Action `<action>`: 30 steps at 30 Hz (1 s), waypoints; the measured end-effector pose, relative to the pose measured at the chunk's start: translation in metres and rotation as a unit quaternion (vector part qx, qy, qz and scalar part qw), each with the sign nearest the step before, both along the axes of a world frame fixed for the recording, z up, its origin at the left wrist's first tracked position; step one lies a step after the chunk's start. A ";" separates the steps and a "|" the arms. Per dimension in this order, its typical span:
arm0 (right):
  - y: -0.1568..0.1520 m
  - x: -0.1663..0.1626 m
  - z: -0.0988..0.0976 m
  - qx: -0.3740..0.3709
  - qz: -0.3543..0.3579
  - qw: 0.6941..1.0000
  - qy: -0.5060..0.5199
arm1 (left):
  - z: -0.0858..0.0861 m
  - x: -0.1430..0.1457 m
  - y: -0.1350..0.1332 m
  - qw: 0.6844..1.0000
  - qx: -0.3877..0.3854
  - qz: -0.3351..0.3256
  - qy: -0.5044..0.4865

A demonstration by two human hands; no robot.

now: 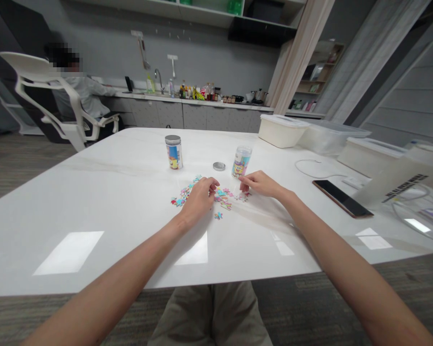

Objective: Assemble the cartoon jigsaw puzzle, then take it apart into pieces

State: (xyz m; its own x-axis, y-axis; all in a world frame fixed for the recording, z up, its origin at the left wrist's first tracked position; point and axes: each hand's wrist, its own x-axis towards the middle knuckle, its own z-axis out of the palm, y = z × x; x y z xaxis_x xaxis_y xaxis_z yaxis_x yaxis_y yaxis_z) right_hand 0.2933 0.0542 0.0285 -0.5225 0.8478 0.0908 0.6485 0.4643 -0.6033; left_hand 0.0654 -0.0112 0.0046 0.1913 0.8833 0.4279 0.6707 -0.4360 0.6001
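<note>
Small colourful jigsaw puzzle pieces (223,192) lie in a loose heap on the white table (130,230). My left hand (201,196) reaches over the heap's middle with curled fingers; anything between them is hidden. To the right, my right hand (259,183) has its thumb and fingers closed together just above a few pieces. Whether it pinches one is too small to tell. Right behind those fingers stands an uncapped clear jar (241,162) with a cartoon label. A round silver lid (219,166) rests left of it. Farther left, a similar jar (173,153) stands upright with its lid on.
White storage boxes (283,130) line the table's right side. A phone (342,198) and a thin white cable (310,166) lie there too. Beyond the table, a person in a white chair (63,96) sits near a kitchen counter (198,108).
</note>
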 end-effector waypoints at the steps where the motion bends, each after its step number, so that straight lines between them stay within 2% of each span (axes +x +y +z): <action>1: 0.000 0.000 0.000 -0.009 0.001 1.000 0.003 | 0.000 0.000 -0.001 1.000 -0.005 -0.002 0.000; 5: 0.000 -0.001 -0.002 -0.062 0.042 0.997 0.023 | -0.001 0.002 -0.003 1.000 -0.019 -0.023 0.008; 10: -0.002 -0.004 -0.003 -0.021 0.027 0.998 0.048 | -0.004 0.003 -0.001 0.999 -0.008 -0.043 0.011; 14: -0.006 -0.005 -0.001 -0.075 0.095 0.992 0.018 | -0.005 0.003 0.000 0.999 0.001 -0.045 0.015; 16: -0.007 -0.005 0.000 -0.088 0.108 0.990 0.018 | -0.004 0.003 0.000 0.999 -0.001 -0.046 0.017; 18: -0.006 -0.005 -0.001 -0.070 0.081 0.994 0.034 | -0.004 0.003 -0.001 0.999 -0.003 -0.047 0.023; 21: -0.002 -0.005 -0.003 -0.035 0.001 0.998 0.047 | -0.002 0.004 -0.004 0.998 -0.004 -0.040 0.052; 23: -0.001 -0.005 -0.003 -0.018 -0.043 0.999 0.014 | 0.001 0.004 -0.007 0.993 0.000 -0.001 0.114; 25: -0.001 -0.005 -0.003 -0.020 -0.064 0.997 -0.037 | 0.003 0.004 -0.011 0.975 0.003 0.077 0.207; 28: -0.003 -0.006 -0.004 -0.051 -0.049 0.996 -0.060 | 0.005 0.005 -0.017 0.929 -0.002 0.193 0.317; 30: -0.004 -0.008 -0.006 -0.069 -0.019 0.997 -0.032 | 0.003 0.005 -0.020 0.909 -0.030 0.230 0.347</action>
